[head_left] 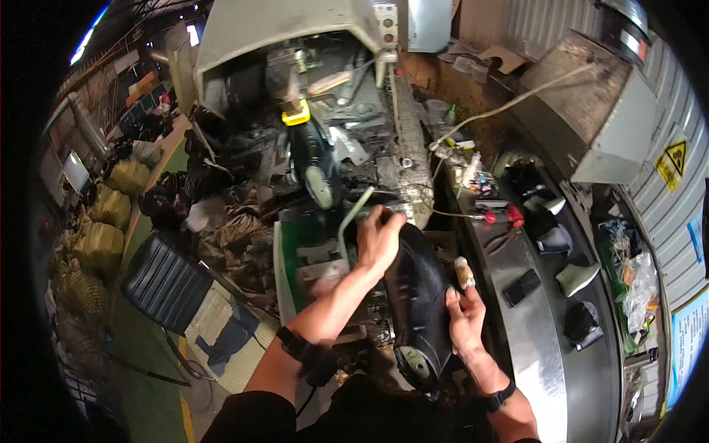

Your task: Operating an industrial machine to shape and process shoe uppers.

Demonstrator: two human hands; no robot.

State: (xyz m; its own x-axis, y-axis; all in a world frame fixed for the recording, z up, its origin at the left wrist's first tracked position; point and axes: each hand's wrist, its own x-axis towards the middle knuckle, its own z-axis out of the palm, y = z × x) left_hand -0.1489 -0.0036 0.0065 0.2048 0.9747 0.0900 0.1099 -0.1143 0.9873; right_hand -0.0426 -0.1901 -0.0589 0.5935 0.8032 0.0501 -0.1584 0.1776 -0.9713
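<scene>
A black shoe upper stretched over a last (419, 295) lies before me. Its far end points at the machine, and the last's pale green end with a round hole faces me. My left hand (380, 240) has its fingers curled over the far end. My right hand (465, 317) presses its thumb against the right side. One finger of that hand points up, with a pale wrap or cover (464, 273) at its tip; which of the two cannot be told. Beyond, a second black shoe on a last (314, 162) sits in the machine (347, 96), under a yellow part (295, 113).
To my right runs a metal bench (532, 332) with a dark phone-like slab (521, 288), red-handled pliers (506, 215) and several shoe pieces (577, 279). A black-backed chair (168, 284) stands at left, near yellow sacks (100, 247). A pale bent rod (354, 210) rises beside my left hand.
</scene>
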